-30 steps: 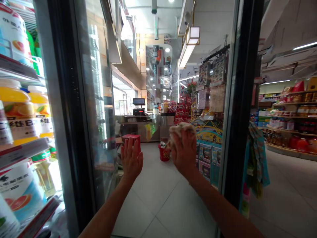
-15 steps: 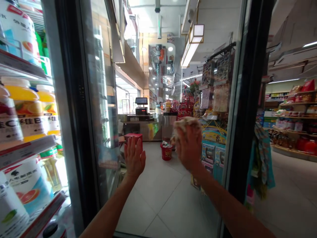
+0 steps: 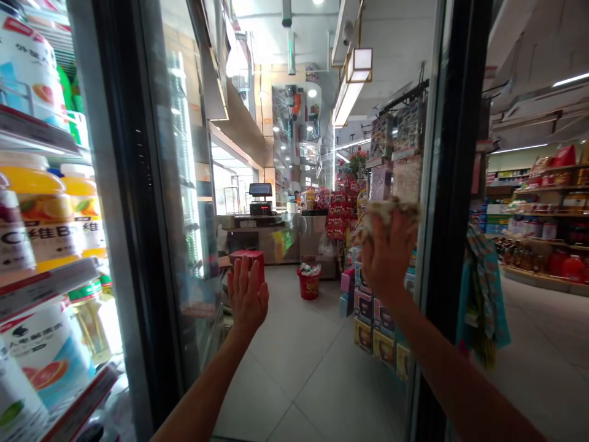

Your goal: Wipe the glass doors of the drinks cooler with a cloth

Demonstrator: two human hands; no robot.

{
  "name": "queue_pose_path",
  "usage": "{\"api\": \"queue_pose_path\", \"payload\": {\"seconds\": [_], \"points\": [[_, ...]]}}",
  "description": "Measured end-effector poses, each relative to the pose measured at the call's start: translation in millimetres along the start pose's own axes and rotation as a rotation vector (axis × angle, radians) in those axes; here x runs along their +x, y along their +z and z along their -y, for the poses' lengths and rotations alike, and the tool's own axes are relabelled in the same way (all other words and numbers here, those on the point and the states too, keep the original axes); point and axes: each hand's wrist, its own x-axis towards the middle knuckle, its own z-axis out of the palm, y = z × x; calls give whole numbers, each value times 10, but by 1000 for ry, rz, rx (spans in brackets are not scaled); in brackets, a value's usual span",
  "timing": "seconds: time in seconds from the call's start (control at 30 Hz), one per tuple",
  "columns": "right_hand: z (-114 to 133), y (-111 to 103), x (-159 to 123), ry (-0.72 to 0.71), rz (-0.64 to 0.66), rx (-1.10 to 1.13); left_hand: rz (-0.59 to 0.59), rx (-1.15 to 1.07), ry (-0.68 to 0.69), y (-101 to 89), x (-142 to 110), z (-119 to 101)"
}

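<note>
A glass fridge door [image 3: 294,380] stands open before me, framed in black. My left hand [image 3: 247,294] lies flat against the glass, fingers stretched upward and holding nothing. My right hand [image 3: 389,255] presses a crumpled light cloth [image 3: 391,212] onto the glass near the door's right black frame [image 3: 453,202].
Fridge shelves [image 3: 43,285] on the left hold juice bottles and cartons. Seen through the glass are a tiled aisle, a red bucket [image 3: 308,285], a checkout counter [image 3: 257,233] and stacked toy boxes [image 3: 375,325]. A patterned cloth [image 3: 483,294] hangs right of the frame; store shelves [image 3: 543,215] stand beyond.
My right hand has slid the cloth rightward and slightly upward across the glass, toward the right frame. My left hand has stayed flat in the same spot.
</note>
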Motion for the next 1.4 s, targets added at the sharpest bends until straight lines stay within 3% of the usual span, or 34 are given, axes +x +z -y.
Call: {"api": "queue_pose_path", "payload": {"seconds": [0.13, 0.2, 0.27, 0.43, 0.5, 0.57, 0.7, 0.77, 0.83, 0.97, 1.03, 1.13, 1.27, 1.33, 1.4], "points": [[732, 71, -442, -404, 175, 182, -4, 7, 1, -7, 12, -5], [893, 83, -576, -520, 228, 239, -5, 14, 7, -4, 13, 5], [786, 63, -544, -470, 231, 219, -6, 15, 14, 2, 9, 14], [74, -1, 42, -67, 66, 68, -5, 18, 10, 13, -8, 17], [36, 17, 172, 6, 34, 56, -3, 29, 10, 13, -7, 14], [218, 43, 99, -45, 62, 93, -3, 25, 13, 11, -2, 9], [772, 80, -385, -451, 244, 254, -26, 18, 24, 5, 11, 2], [836, 71, -505, -541, 283, 271, -26, 20, 27, 5, 12, 4], [667, 40, -407, -460, 261, 223, -21, 16, 27, 6, 8, 6], [93, 20, 209, -118, 74, 102, -16, 4, 15, 11, 2, 5], [13, 52, 412, -22, 4, 73, -5, 7, 7, 12, 2, 3], [302, 93, 278, -128, 54, 98, -2, 9, 11, 11, 1, 4], [817, 123, -262, -538, 228, 236, -20, -4, 24, 11, 2, 19], [793, 112, -322, -567, 254, 260, -21, -8, 27, 11, 5, 23], [555, 77, -140, -429, 209, 218, -22, -12, 26, 8, 6, 18]]}}
